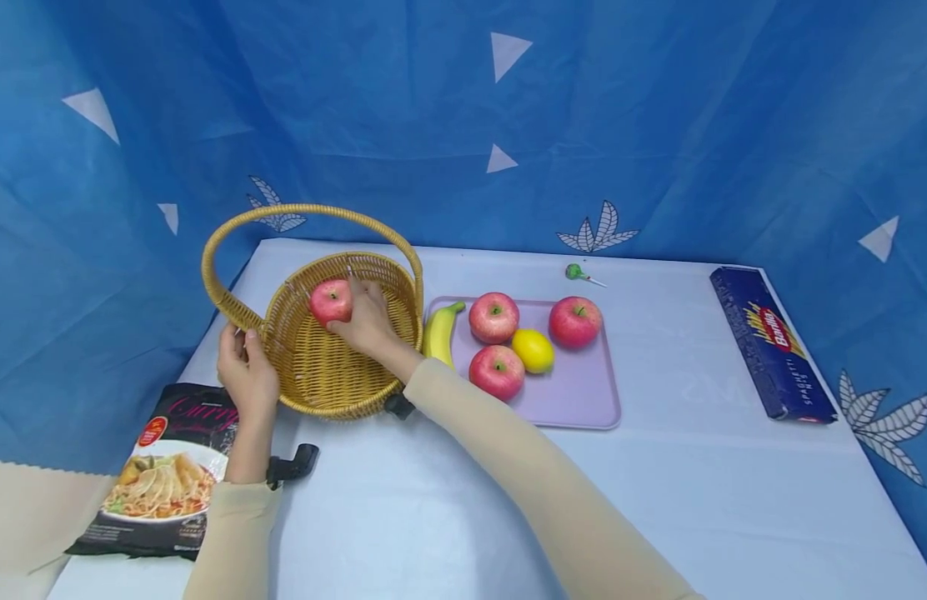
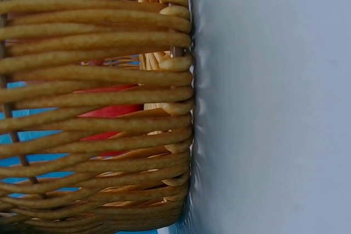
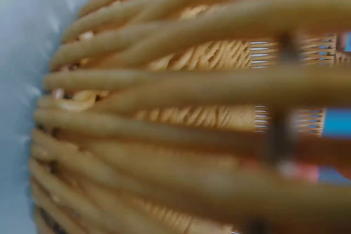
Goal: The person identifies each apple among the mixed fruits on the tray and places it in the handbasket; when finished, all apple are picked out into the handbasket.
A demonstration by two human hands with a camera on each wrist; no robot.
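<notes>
A wicker basket (image 1: 336,372) with a tall arched handle stands on the left part of the table. At its left side, where the handle meets the rim, my left hand (image 1: 250,371) grips it. My right hand (image 1: 369,321) reaches inside over the rim and holds a red apple (image 1: 330,302) near the back left wall, thumb and fingers around its right side. Through the weave (image 2: 98,100) in the left wrist view a red patch of apple shows. Blurred wicker strands (image 3: 164,119) fill most of the right wrist view, and neither wrist view shows the fingers.
Right of the basket, a pink tray (image 1: 576,400) carries a banana (image 1: 438,335), a lemon (image 1: 533,351) and several apples (image 1: 493,317). Behind it lies a green lollipop (image 1: 576,272). A blue spaghetti box (image 1: 771,346) is far right; a black curry noodle packet (image 1: 171,475) is front left.
</notes>
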